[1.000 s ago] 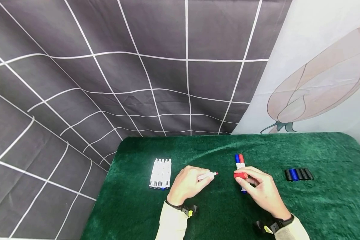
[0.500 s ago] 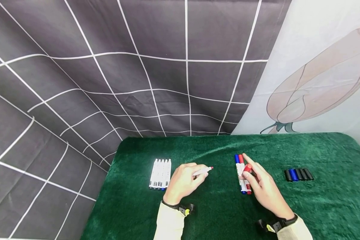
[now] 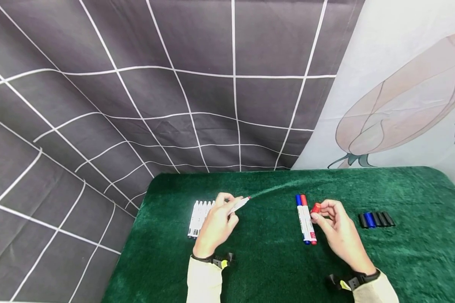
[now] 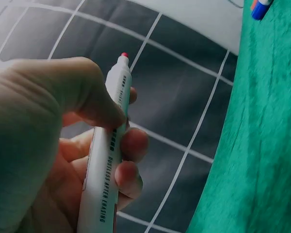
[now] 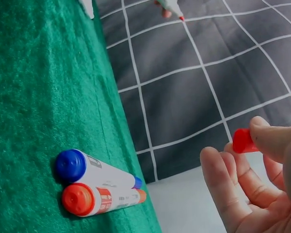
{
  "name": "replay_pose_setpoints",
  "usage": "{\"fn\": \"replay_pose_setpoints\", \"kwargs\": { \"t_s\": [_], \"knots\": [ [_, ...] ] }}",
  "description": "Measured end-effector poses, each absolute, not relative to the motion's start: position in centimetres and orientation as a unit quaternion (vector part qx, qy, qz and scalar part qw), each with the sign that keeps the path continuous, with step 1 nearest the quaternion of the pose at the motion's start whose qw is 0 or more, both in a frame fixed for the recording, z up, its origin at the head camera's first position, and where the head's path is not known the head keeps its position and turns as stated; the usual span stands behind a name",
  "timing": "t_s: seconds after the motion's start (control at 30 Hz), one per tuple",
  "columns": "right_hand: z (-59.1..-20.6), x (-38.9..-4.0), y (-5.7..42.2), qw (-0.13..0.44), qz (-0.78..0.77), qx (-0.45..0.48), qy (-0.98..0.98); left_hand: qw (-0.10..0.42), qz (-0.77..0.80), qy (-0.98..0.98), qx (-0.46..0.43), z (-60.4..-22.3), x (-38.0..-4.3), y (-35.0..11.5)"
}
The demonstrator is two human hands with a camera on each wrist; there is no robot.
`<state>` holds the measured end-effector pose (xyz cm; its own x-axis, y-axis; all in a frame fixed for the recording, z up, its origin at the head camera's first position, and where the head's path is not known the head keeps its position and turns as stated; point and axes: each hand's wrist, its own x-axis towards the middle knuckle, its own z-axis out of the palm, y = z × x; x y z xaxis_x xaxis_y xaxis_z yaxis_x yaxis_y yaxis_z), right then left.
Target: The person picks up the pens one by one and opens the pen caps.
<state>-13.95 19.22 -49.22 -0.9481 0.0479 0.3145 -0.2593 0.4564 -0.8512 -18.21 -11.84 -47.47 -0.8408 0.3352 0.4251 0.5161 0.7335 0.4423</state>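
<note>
My left hand (image 3: 217, 221) grips an uncapped white marker (image 4: 106, 160) with a red tip, pinched between thumb and fingers. It hovers over the right side of a row of uncapped white markers (image 3: 195, 219) and partly hides them. My right hand (image 3: 339, 231) pinches a red cap (image 5: 244, 141) between thumb and fingers. Just left of that hand, a capped blue marker (image 3: 301, 216) and a capped red marker (image 3: 308, 219) lie side by side on the green cloth. In the right wrist view the cap is apart from both.
A row of loose caps, several black (image 3: 381, 219) and one blue (image 3: 370, 219), lies on the right of the green cloth (image 3: 265, 261). Behind the table hang a grey gridded curtain (image 3: 197, 92) and a white flower-print cloth (image 3: 402, 105).
My left hand has moved left with the marker, over the uncapped row, and its tip points up more. My right hand has shifted right with the red cap, uncovering the two capped markers.
</note>
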Motion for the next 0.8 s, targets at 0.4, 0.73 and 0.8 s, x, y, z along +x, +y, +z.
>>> {"fn": "replay_pose_setpoints", "kwargs": {
  "t_s": [0.4, 0.73, 0.8],
  "knots": [
    [-48.9, -14.2, 22.3, 0.19, 0.482, -0.028, -0.855, 0.194, -0.283, -0.933, -0.107, -47.6, -18.4, -14.5],
    [-48.2, -14.1, 25.6, 0.157, 0.434, -0.13, -0.877, 0.251, -0.314, -0.915, -0.011, -47.8, -18.7, -15.6],
    [-48.1, -14.0, 26.5, 0.144, 0.428, -0.161, -0.878, 0.249, -0.318, -0.915, 0.009, -47.8, -18.7, -15.8]
  ]
}}
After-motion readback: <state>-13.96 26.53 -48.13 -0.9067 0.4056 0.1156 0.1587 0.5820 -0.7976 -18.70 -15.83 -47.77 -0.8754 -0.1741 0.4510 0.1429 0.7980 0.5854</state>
